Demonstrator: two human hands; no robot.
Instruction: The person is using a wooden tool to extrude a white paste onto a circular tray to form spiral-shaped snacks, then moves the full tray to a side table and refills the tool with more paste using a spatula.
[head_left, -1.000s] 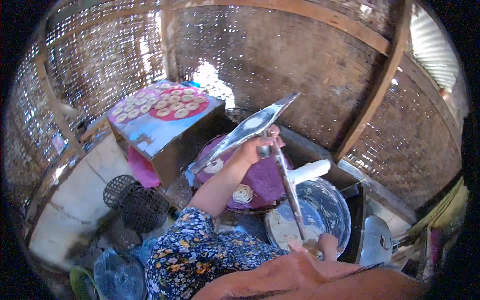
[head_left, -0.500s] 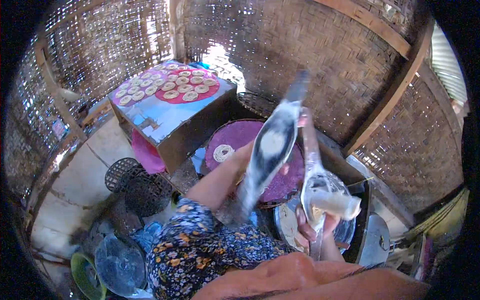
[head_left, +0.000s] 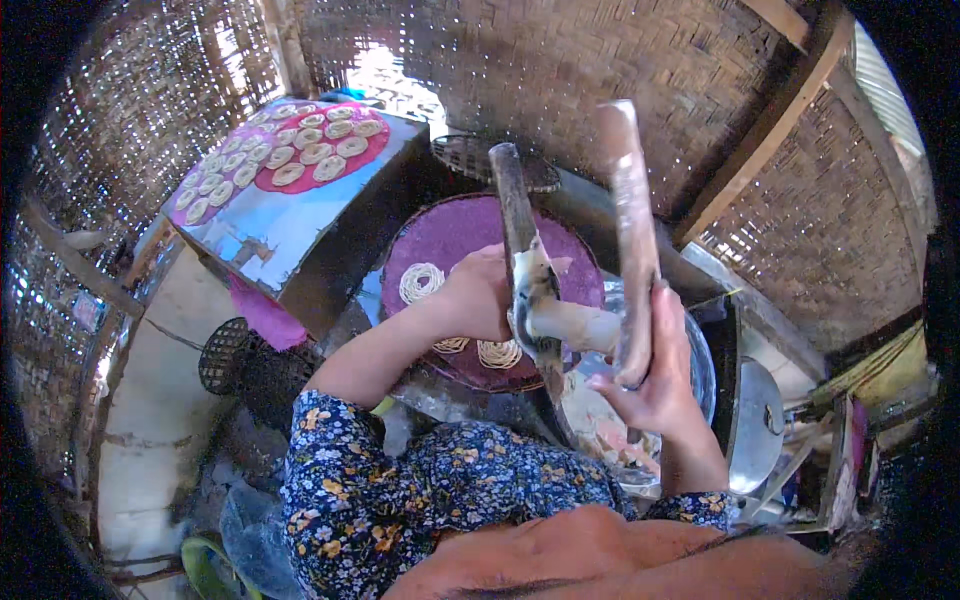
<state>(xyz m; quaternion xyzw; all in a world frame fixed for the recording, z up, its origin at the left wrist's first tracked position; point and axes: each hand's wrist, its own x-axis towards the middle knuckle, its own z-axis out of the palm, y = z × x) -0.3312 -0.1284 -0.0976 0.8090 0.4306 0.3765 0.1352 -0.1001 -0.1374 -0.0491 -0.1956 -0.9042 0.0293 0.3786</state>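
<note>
Both my hands hold a wooden hand press, two long pieces joined by a pale cylinder (head_left: pixel 585 327). My left hand (head_left: pixel 480 285) is closed about the left piece (head_left: pixel 517 205), which partly hides its fingers. That piece is smeared with pale dough around its opening. My right hand (head_left: pixel 662 375) grips the lower end of the right piece (head_left: pixel 632 230), thumb on one side and fingers on the other. Below lies a round purple tray (head_left: pixel 450 225) with coils of pale strands (head_left: pixel 422 283), some partly hidden by my left arm.
At the left, a large box (head_left: pixel 290 235) carries pink and purple sheets with many coiled rounds (head_left: pixel 315 153). A metal basin (head_left: pixel 705 350) with pale contents sits under my right hand. Dark mesh baskets (head_left: pixel 230 360) lie lower left; woven walls (head_left: pixel 520 70) enclose the space.
The two press pieces have turned upright, side by side, with the cylinder now between them. My right hand has moved up onto the right piece. The view has shifted slightly.
</note>
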